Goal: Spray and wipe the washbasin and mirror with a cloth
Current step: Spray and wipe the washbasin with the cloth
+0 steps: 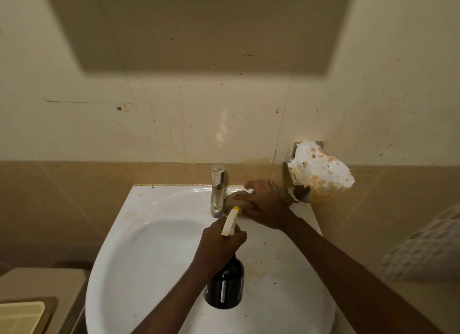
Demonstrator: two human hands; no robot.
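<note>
I've got the cloth (235, 204) on the washbasin (149, 246) ledge at one o'clock, right hand (263, 204) pressing it beside the tap (217, 191). Left hand (219, 244) grips the spray bottle (225, 286) at centre. Stains remain; mirror (199, 27) at twelve looks untouched.

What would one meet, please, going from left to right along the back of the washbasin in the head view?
Tap → cloth under the right hand → wall-mounted holder with the crumbling white lump.
</note>
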